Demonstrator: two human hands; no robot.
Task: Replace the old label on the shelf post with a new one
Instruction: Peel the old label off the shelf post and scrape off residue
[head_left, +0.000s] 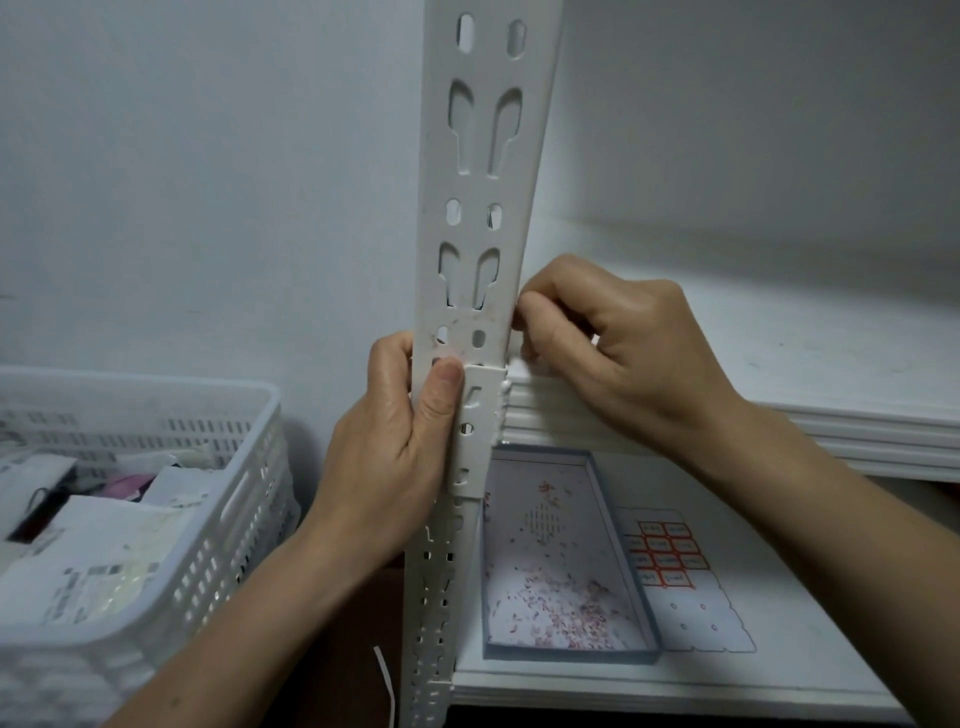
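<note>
The white slotted shelf post (480, 218) stands upright in the middle of the view. A patch of faint reddish label residue (457, 332) marks its front face near mid-height. My left hand (400, 447) grips the post from the left, thumb pressed on its front just below the residue. My right hand (613, 343) is at the post's right edge, fingers curled with fingertips pinched against that edge; what they pinch is too small to make out. A sheet of red-bordered labels (665, 558) lies on the lower shelf.
A shallow grey box lid (636, 571) littered with red and white paper scraps lies beside the label sheet on the lower shelf (779, 649). A white plastic basket (218, 519) with papers stands at left. An upper shelf board (779, 364) runs to the right.
</note>
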